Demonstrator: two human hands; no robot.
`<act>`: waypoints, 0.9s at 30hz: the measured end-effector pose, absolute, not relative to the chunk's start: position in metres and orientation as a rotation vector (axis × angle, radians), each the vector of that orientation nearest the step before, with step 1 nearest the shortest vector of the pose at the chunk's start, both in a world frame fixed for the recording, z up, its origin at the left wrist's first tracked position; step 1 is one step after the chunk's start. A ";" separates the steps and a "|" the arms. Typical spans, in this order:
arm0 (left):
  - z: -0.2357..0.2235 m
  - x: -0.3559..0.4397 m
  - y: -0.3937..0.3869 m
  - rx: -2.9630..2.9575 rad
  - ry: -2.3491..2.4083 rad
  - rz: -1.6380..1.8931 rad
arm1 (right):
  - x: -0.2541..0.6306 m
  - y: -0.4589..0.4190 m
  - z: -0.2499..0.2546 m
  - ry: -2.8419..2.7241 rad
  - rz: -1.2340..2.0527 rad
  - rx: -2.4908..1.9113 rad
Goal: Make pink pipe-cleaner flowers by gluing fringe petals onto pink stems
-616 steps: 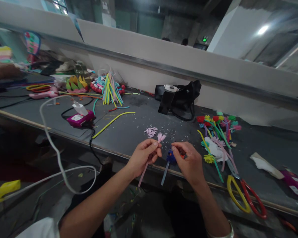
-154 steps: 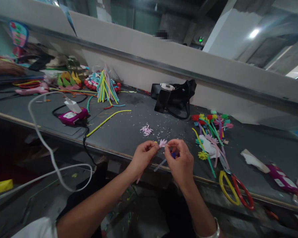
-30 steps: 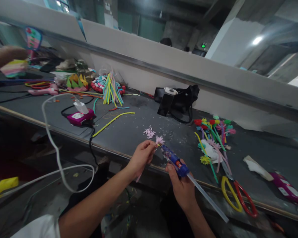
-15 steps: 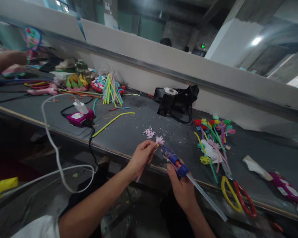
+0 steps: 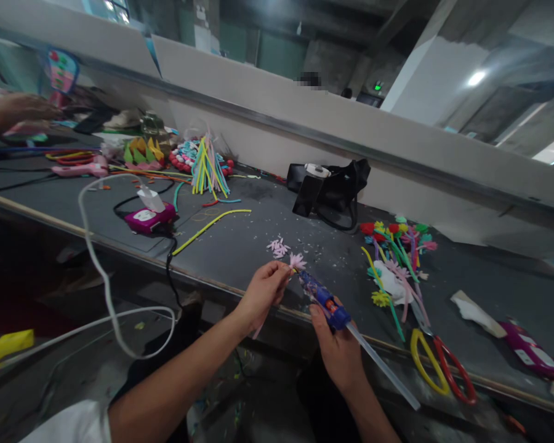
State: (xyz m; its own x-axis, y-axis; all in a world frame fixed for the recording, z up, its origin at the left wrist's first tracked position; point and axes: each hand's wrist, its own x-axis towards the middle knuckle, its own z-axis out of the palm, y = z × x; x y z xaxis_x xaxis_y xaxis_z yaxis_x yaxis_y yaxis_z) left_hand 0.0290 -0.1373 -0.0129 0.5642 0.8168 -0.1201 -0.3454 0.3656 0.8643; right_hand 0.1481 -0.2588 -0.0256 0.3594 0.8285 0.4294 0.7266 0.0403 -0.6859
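Note:
Between the thumb and fingers of my left hand (image 5: 266, 289) is a pale pink pipe-cleaner flower (image 5: 298, 261), its petals fanned out beyond the fingertips. A pink stem end shows below that hand. My right hand (image 5: 337, 347) is wrapped round a blue glue gun (image 5: 325, 299), and a long translucent glue stick (image 5: 385, 366) sticks out of its back. The gun's nozzle sits at the base of the flower; whether it touches cannot be made out. Just behind the flower lies a small heap of cut pink pieces (image 5: 277, 248) on the dark table.
Scissors (image 5: 428, 363) with yellow and red handles overhang the front edge at right, beside finished pipe-cleaner flowers (image 5: 397, 246). A black bag (image 5: 346, 184) stands against the wall. Leftward are a purple power strip (image 5: 150, 218), a white cable (image 5: 104, 277) and another person's hand (image 5: 18, 114).
My two hands, the flower and the glue gun hold almost the same place. At far left, the other person's hand has shifted slightly.

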 end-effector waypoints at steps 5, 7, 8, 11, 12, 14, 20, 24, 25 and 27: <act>-0.012 0.029 -0.137 0.907 0.608 0.800 | 0.147 -0.258 -0.025 -1.383 0.136 -1.707; -0.011 0.029 -0.138 0.907 0.610 0.802 | 0.148 -0.258 -0.025 -1.381 0.123 -1.707; -0.011 0.029 -0.138 0.909 0.609 0.803 | 0.148 -0.258 -0.026 -1.382 0.115 -1.706; -0.012 0.028 -0.137 0.912 0.609 0.806 | 0.148 -0.258 -0.027 -1.384 0.102 -1.704; -0.012 0.028 -0.137 0.911 0.610 0.805 | 0.148 -0.258 -0.027 -1.384 0.103 -1.704; -0.013 0.028 -0.136 0.907 0.610 0.805 | 0.148 -0.258 -0.027 -1.386 0.116 -1.706; -0.012 0.027 -0.135 0.890 0.589 0.811 | 0.149 -0.257 -0.032 -1.379 0.128 -1.730; -0.012 0.026 -0.134 0.871 0.588 0.805 | 0.148 -0.258 -0.031 -1.426 0.104 -1.719; -0.012 0.026 -0.134 0.866 0.589 0.807 | 0.149 -0.258 -0.030 -1.457 0.084 -1.731; -0.013 0.025 -0.132 0.847 0.590 0.812 | 0.152 -0.257 -0.029 -1.538 -0.015 -1.782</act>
State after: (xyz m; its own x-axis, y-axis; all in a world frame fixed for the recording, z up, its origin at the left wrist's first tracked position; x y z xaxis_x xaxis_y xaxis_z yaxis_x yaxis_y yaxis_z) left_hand 0.0248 -0.1319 -0.0125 0.5645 0.8139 -0.1374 -0.3815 0.4049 0.8310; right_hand 0.1522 -0.2566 -0.0290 0.2720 0.8390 0.4712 0.8481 0.0223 -0.5293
